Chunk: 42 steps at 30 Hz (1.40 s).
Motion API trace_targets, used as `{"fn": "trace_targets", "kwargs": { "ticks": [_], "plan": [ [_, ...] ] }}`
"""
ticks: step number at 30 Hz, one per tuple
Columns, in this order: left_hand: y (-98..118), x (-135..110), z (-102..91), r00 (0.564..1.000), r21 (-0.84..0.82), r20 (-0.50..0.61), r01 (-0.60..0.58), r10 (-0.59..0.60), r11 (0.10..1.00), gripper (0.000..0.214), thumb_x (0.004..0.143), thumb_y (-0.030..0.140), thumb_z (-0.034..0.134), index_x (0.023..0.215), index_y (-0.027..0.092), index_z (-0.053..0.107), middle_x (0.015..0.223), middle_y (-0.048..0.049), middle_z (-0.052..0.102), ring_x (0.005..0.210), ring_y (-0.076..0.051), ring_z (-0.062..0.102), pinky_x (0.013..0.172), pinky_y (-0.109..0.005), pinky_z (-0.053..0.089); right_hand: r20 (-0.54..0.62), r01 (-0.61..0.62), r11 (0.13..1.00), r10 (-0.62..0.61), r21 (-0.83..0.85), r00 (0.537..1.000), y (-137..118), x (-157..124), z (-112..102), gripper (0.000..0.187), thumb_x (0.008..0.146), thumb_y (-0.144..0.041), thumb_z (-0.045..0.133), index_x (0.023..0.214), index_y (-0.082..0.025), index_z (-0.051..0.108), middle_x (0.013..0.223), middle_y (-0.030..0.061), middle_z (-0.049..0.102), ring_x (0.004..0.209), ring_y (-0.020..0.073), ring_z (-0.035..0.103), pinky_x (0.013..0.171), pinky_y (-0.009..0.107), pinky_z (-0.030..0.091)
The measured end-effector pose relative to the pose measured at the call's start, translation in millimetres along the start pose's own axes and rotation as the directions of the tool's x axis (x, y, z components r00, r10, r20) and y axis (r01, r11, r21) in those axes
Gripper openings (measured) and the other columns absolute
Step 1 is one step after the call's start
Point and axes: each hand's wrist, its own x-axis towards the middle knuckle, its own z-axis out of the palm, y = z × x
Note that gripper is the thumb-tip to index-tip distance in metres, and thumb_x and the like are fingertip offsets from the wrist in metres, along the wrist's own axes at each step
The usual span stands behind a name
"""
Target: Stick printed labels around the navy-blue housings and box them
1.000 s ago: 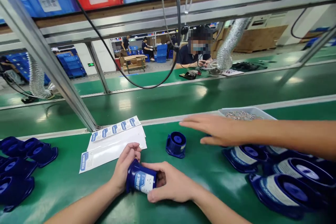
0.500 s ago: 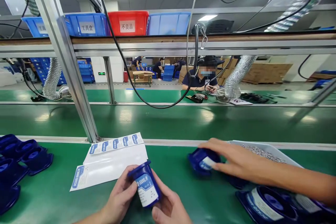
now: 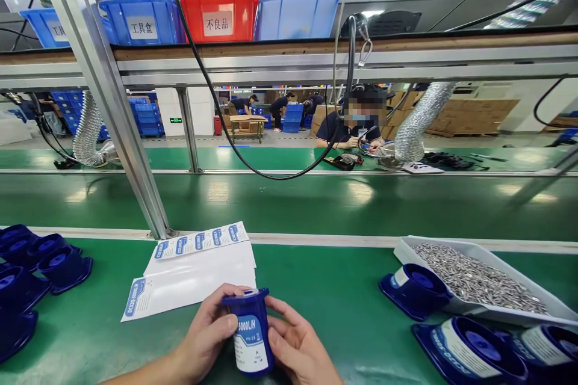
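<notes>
Between my two hands is a dark blue plastic housing (image 3: 251,337) with a blue-and-white label reading 5000L/H, held nearly upright with its flange at the top. My left hand (image 3: 210,331) grips its left side, thumb on the front beside the label. The fingers of my right hand (image 3: 300,343) are closed against the right side. Just behind my hands lie white label sheets (image 3: 194,286), with a row of blue-and-white labels on the upper one.
Unlabelled blue housings (image 3: 61,267) stand at the left. At the right are labelled housings (image 3: 474,352), one (image 3: 419,289) beside a white tray (image 3: 409,246) of small metal pieces. A metal post (image 3: 121,126) rises behind the sheets; a black cable (image 3: 271,175) hangs ahead. A person (image 3: 352,126) sits across the belt.
Another person's hand, which was on a labelled housing at the right, has left the view; that housing now stands by the tray. The housing in my hands has turned more upright.
</notes>
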Motion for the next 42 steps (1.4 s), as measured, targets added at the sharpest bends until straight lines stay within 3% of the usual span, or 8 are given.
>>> {"fn": "trace_targets", "kwargs": {
  "ticks": [10,16,20,27,34,42],
  "plan": [
    [-3.3,0.5,4.7,0.995,0.028,-0.093,0.034,-0.031,0.999,0.041,0.079,0.047,0.084,0.108,0.024,0.066,0.137,-0.0116,0.068,0.126,-0.034,0.062,0.107,-0.048,0.042,-0.091,0.02,0.999,-0.024,-0.046,0.996,12.9,0.5,3.7,0.074,0.07,-0.05,0.102,0.127,-0.018,0.067,0.105,0.0148,0.079,0.095,0.0296,0.077,0.089,0.041,0.061],
    [-6.9,0.6,6.4,0.984,0.149,-0.176,0.037,-0.011,0.988,0.048,0.08,0.052,0.083,0.112,0.024,0.061,0.14,-0.0119,0.065,0.133,-0.036,0.057,0.112,-0.048,0.039,-0.22,0.072,0.994,-0.089,-0.083,0.971,24.9,2.0,3.7,0.068,0.062,-0.046,0.106,0.116,-0.016,0.079,0.106,0.0154,0.08,0.099,0.0303,0.077,0.092,0.042,0.062],
    [-7.1,-0.5,9.9,0.976,0.287,-0.213,0.025,0.038,0.958,0.057,0.081,0.059,0.081,0.118,0.024,0.056,0.134,-0.012,0.065,0.125,-0.032,0.058,0.112,-0.048,0.039,-0.186,0.029,0.995,-0.047,-0.099,0.981,27.1,2.1,0.4,0.065,0.063,-0.044,0.106,0.117,-0.018,0.081,0.113,0.0146,0.079,0.105,0.0304,0.076,0.099,0.044,0.061],
    [-5.8,-6.8,12.9,0.989,0.397,-0.137,-0.003,0.063,0.918,0.073,0.085,0.065,0.076,0.138,0.028,0.042,0.15,-0.0147,0.05,0.143,-0.034,0.047,0.121,-0.05,0.033,-0.155,0.029,0.99,-0.051,-0.14,0.987,15.9,-3.7,4.1,0.062,0.068,-0.044,0.104,0.12,-0.02,0.081,0.12,0.0148,0.077,0.114,0.0327,0.073,0.104,0.046,0.06],
    [-9.5,-14.6,14.4,0.999,0.39,-0.051,0.017,0.003,0.921,0.104,0.078,0.058,0.083,0.152,0.036,0.014,0.165,-0.0182,0.027,0.139,-0.037,0.051,0.119,-0.052,0.036,-0.139,0.029,0.987,-0.051,-0.159,0.989,9.6,-2.2,-0.2,0.062,0.067,-0.045,0.104,0.119,-0.02,0.081,0.12,0.016,0.077,0.115,0.032,0.073,0.106,0.046,0.058],
    [-5.9,-13.8,15.5,0.999,0.484,-0.015,-0.034,0.047,0.874,0.122,0.067,0.048,0.089,0.156,0.033,0.006,0.167,-0.0224,0.021,0.141,-0.042,0.049,0.122,-0.058,0.032,-0.121,0.049,0.98,-0.073,-0.192,0.99,5.3,1.3,-2.3,0.06,0.066,-0.043,0.105,0.116,-0.02,0.082,0.119,0.0164,0.078,0.112,0.0313,0.074,0.105,0.045,0.058]
  ]
}}
